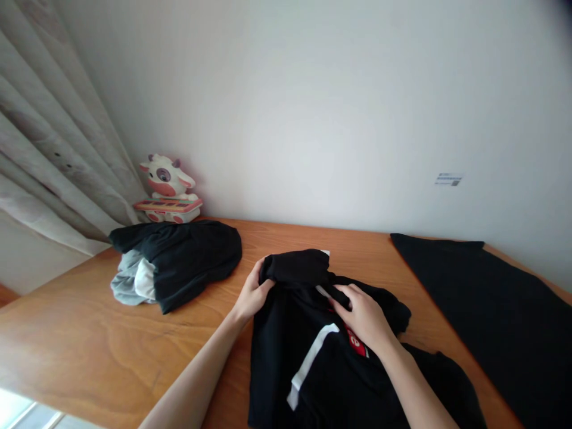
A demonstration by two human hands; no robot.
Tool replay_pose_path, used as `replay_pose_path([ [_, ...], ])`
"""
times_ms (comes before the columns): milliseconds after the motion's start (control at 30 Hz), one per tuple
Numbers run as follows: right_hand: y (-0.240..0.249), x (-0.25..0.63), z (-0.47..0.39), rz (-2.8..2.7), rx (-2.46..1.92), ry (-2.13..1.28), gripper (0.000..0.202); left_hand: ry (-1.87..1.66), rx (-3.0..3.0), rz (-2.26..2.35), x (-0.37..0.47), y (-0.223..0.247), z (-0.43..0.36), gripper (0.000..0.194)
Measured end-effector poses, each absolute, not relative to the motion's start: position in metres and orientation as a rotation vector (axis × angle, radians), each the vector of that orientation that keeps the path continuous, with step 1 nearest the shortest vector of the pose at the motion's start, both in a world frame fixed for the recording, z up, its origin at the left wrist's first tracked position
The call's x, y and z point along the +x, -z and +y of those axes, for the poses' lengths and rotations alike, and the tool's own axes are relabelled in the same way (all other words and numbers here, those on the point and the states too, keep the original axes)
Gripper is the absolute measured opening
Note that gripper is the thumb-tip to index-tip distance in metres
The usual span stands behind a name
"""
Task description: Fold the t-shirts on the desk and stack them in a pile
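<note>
A black garment [277,363] with a white stripe and a red patch with white lettering lies bunched on the wooden table, close in front of me. My left hand [254,293] grips the folded far-left edge of the garment, thumb on top and fingers behind the cloth. My right hand [361,313] is closed on a fold of the same garment near the red patch [356,342]; its fingertips are partly hidden in the black cloth. Part of the garment spreads to the right beneath my right forearm.
On the wooden table [111,351], a pile of black clothes [192,253] with grey and white cloth [134,277] sits at the left. Behind it stands a cow-shaped toy keyboard [168,189] beside the curtain [49,119]. A flat black cloth [496,310] lies at the right, near the wall.
</note>
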State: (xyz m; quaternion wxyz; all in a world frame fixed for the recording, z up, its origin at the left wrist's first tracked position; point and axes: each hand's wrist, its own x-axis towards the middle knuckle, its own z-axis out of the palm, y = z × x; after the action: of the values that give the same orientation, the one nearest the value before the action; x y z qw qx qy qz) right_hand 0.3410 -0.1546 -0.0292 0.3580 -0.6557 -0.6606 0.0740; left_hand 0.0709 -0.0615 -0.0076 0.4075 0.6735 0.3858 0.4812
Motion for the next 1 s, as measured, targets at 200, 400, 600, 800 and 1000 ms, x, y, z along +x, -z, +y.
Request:
replay_pose_path([
  [200, 0.016, 0.377, -0.148, -0.825, -1.509, -0.369, 0.052, -1.516, 1.553, 1.293, 0.054, 0.016, -0.038, 0.031],
  [400, 0.018, 0.409, -0.141, -0.271, -0.996, -0.274, 0.056, -1.744, 1.297, 1.497, 0.021, 0.013, -0.02, 0.027],
  [600, 0.024, 0.405, -0.141, -0.299, -1.163, -0.198, 0.053, -1.713, 1.295, 1.611, 0.012, 0.017, -0.015, 0.029],
  [800, 0.026, 0.401, -0.142, -0.466, -1.385, -0.221, 0.058, -1.755, 1.914, 1.729, 0.028, 0.01, -0.034, 0.061],
  [1000, 0.04, 0.392, -0.142, -0.932, -1.73, -0.058, 0.059, -1.022, 2.665, 1.088, 0.061, 0.002, -0.066, 0.042],
])
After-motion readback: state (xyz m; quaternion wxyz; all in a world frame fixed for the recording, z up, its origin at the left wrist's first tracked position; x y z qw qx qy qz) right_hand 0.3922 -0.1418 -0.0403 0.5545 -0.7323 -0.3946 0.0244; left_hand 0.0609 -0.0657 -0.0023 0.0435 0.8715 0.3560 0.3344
